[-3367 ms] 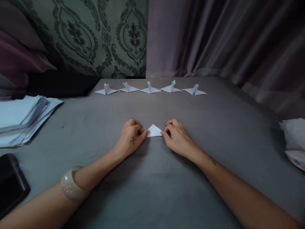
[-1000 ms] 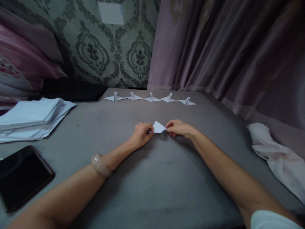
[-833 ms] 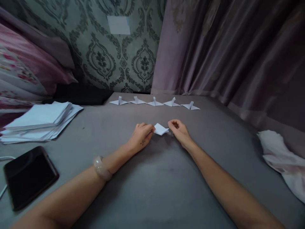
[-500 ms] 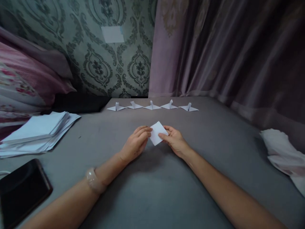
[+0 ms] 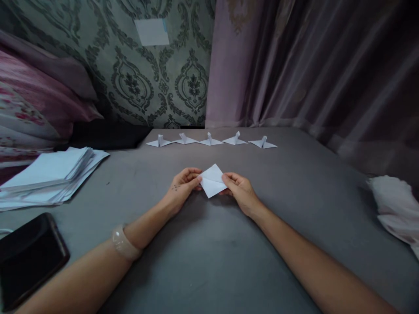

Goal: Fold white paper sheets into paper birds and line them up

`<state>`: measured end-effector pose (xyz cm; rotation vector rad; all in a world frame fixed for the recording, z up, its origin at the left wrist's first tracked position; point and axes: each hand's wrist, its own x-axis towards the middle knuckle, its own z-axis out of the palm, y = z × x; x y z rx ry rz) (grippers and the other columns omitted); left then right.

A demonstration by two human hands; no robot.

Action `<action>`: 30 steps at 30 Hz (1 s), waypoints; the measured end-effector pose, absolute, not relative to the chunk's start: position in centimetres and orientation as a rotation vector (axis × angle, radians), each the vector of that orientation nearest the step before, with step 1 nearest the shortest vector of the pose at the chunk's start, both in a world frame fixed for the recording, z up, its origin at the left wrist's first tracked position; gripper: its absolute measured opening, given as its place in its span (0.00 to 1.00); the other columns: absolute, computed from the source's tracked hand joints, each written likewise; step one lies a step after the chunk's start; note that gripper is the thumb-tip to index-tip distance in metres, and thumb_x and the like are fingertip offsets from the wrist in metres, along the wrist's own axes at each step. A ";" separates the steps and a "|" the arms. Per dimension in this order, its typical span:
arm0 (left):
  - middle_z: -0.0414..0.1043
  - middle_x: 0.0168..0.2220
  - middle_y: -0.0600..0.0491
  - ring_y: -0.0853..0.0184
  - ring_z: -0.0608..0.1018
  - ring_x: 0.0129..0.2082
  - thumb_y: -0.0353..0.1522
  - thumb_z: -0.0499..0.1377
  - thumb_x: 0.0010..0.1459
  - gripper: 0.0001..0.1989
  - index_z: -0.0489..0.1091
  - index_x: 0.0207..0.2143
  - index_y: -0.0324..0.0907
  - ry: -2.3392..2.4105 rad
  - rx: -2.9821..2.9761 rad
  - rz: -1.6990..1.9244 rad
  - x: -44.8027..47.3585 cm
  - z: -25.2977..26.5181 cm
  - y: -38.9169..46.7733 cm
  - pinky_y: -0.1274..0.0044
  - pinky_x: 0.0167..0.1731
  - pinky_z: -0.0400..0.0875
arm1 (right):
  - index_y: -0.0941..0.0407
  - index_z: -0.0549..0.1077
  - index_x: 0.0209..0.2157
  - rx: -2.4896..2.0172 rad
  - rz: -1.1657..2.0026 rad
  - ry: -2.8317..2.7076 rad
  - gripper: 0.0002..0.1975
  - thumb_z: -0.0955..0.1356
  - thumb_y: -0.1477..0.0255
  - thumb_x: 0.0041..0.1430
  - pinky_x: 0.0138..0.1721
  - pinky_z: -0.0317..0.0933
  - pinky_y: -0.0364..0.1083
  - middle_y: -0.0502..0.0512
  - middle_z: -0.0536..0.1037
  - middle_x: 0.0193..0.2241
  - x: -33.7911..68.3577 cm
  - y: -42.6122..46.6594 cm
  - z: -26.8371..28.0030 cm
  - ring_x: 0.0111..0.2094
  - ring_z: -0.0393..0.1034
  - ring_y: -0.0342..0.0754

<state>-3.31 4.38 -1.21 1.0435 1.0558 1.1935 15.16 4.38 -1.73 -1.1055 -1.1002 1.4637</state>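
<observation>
Between my hands is a small folded white paper square (image 5: 213,182), turned like a diamond, with a crease line across its face. My left hand (image 5: 183,186) pinches its left corner, thumb in front and fingers behind. On the opposite corner, my right hand (image 5: 240,189) grips it with the thumb on top and fingertips underneath. Farther back, several folded paper birds stand in a row with wings spread; the middle one (image 5: 210,140) is straight beyond the paper.
A stack of white paper (image 5: 49,176) lies at the left, with a dark phone (image 5: 31,261) nearer me. Black folded cloth (image 5: 108,136) sits at the back left. A white crumpled bundle (image 5: 394,207) rests at the right on the grey surface (image 5: 229,261). Curtains (image 5: 314,78) hang behind.
My left hand has turned so its thumb now lies on the front of the paper's left corner. The paper has tilted, and a crease shows on it. The view has shifted slightly.
</observation>
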 end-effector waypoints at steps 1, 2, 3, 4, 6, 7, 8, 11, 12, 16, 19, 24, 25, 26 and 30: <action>0.72 0.31 0.54 0.73 0.74 0.29 0.33 0.66 0.48 0.16 0.69 0.39 0.38 1.050 1.014 1.190 -3.3 -1.1 4.4 0.80 0.29 0.70 | 0.56 0.72 0.33 -1.109 1.470 -1.078 0.17 0.72 0.58 0.47 0.30 0.67 0.45 0.53 0.78 0.28 15.3 4.4 -1.8 0.28 0.72 0.45; 0.72 0.31 0.54 0.73 0.74 0.29 0.32 0.66 0.48 0.16 0.69 0.39 0.39 1.039 0.982 1.184 -3.3 -1.0 4.4 0.81 0.27 0.70 | 0.56 0.73 0.33 -1.110 1.475 -1.060 0.17 0.73 0.58 0.47 0.29 0.66 0.44 0.52 0.78 0.28 15.4 4.5 -1.8 0.28 0.71 0.45; 0.71 0.32 0.54 0.72 0.74 0.29 0.32 0.66 0.48 0.16 0.69 0.39 0.39 1.026 0.951 1.178 -3.3 -1.0 4.4 0.81 0.25 0.71 | 0.56 0.73 0.33 -1.110 1.483 -1.044 0.17 0.73 0.59 0.46 0.29 0.66 0.44 0.52 0.78 0.28 15.5 4.6 -1.9 0.28 0.71 0.44; 0.71 0.32 0.54 0.72 0.74 0.29 0.31 0.66 0.48 0.16 0.68 0.39 0.39 1.010 0.923 1.172 -3.3 -0.9 4.4 0.81 0.24 0.72 | 0.56 0.73 0.34 -1.106 1.497 -1.032 0.17 0.73 0.60 0.45 0.29 0.66 0.44 0.52 0.78 0.29 15.5 4.6 -1.9 0.27 0.70 0.43; 0.71 0.31 0.54 0.72 0.74 0.27 0.30 0.66 0.48 0.15 0.68 0.39 0.38 0.989 0.890 1.165 -3.3 -0.9 4.4 0.80 0.22 0.74 | 0.56 0.73 0.35 -1.088 1.527 -1.023 0.18 0.74 0.61 0.45 0.28 0.66 0.43 0.52 0.78 0.28 15.6 4.6 -1.8 0.26 0.70 0.43; 0.71 0.30 0.54 0.72 0.74 0.27 0.29 0.65 0.49 0.15 0.68 0.40 0.38 0.991 0.884 1.163 -3.3 -0.9 4.4 0.80 0.22 0.75 | 0.56 0.72 0.37 -1.076 1.534 -1.026 0.19 0.74 0.63 0.44 0.28 0.66 0.43 0.51 0.78 0.28 15.6 4.6 -1.8 0.26 0.70 0.42; 0.71 0.29 0.54 0.72 0.74 0.26 0.29 0.65 0.49 0.14 0.68 0.40 0.38 1.002 0.882 1.162 -3.3 -1.0 4.4 0.79 0.22 0.75 | 0.55 0.71 0.40 -1.064 1.531 -1.034 0.21 0.74 0.64 0.44 0.28 0.66 0.43 0.50 0.78 0.28 15.6 4.5 -1.7 0.26 0.70 0.42; 0.71 0.27 0.54 0.72 0.75 0.24 0.27 0.63 0.51 0.13 0.68 0.39 0.38 1.064 0.877 1.143 -3.4 -1.2 4.5 0.79 0.23 0.76 | 0.53 0.67 0.46 -1.046 1.481 -1.103 0.27 0.74 0.69 0.42 0.28 0.65 0.42 0.49 0.79 0.29 15.3 4.3 -1.4 0.27 0.71 0.42; 0.71 0.27 0.53 0.72 0.75 0.23 0.27 0.63 0.51 0.12 0.68 0.39 0.38 1.078 0.874 1.131 -3.4 -1.2 4.5 0.80 0.22 0.76 | 0.53 0.66 0.46 -1.047 1.461 -1.136 0.26 0.73 0.70 0.42 0.28 0.65 0.41 0.49 0.79 0.31 15.2 4.2 -1.4 0.28 0.72 0.43; 0.72 0.29 0.52 0.72 0.76 0.24 0.30 0.63 0.52 0.10 0.69 0.38 0.37 1.049 0.869 1.107 -3.4 -1.3 4.5 0.79 0.23 0.76 | 0.54 0.69 0.40 -1.071 1.392 -1.213 0.20 0.72 0.69 0.42 0.28 0.65 0.42 0.51 0.80 0.33 14.9 4.1 -1.3 0.32 0.73 0.45; 0.72 0.31 0.51 0.71 0.77 0.27 0.31 0.63 0.53 0.12 0.69 0.40 0.37 0.978 0.857 1.123 -3.3 -1.0 4.4 0.76 0.28 0.78 | 0.54 0.71 0.39 -1.105 1.340 -1.170 0.19 0.73 0.67 0.42 0.27 0.63 0.42 0.51 0.79 0.33 15.0 4.3 -1.5 0.30 0.72 0.44; 0.74 0.38 0.49 0.67 0.78 0.34 0.25 0.65 0.47 0.22 0.67 0.46 0.38 0.860 0.926 1.127 -3.2 -0.4 4.1 0.76 0.33 0.75 | 0.54 0.74 0.35 -1.116 1.245 -1.087 0.15 0.72 0.69 0.40 0.25 0.60 0.41 0.51 0.79 0.34 15.4 4.7 -1.9 0.28 0.68 0.42; 0.74 0.40 0.48 0.67 0.78 0.35 0.25 0.65 0.47 0.23 0.66 0.47 0.39 0.844 0.949 1.128 -3.2 -0.3 4.0 0.76 0.34 0.75 | 0.55 0.74 0.34 -1.120 1.247 -1.076 0.15 0.71 0.71 0.39 0.26 0.60 0.41 0.51 0.78 0.33 15.5 4.8 -1.9 0.28 0.67 0.42; 0.74 0.41 0.48 0.67 0.78 0.36 0.25 0.65 0.47 0.24 0.66 0.48 0.40 0.833 0.974 1.126 -3.1 -0.3 3.9 0.77 0.34 0.74 | 0.55 0.75 0.34 -1.129 1.257 -1.069 0.15 0.70 0.72 0.38 0.27 0.60 0.41 0.51 0.78 0.32 15.5 4.8 -2.0 0.27 0.67 0.41; 0.74 0.41 0.50 0.68 0.76 0.38 0.28 0.66 0.48 0.24 0.67 0.49 0.42 0.835 1.073 1.116 -3.1 -0.4 3.7 0.78 0.34 0.71 | 0.56 0.76 0.35 -1.198 1.311 -1.071 0.17 0.70 0.72 0.38 0.29 0.61 0.43 0.50 0.77 0.28 15.6 4.7 -2.0 0.25 0.66 0.41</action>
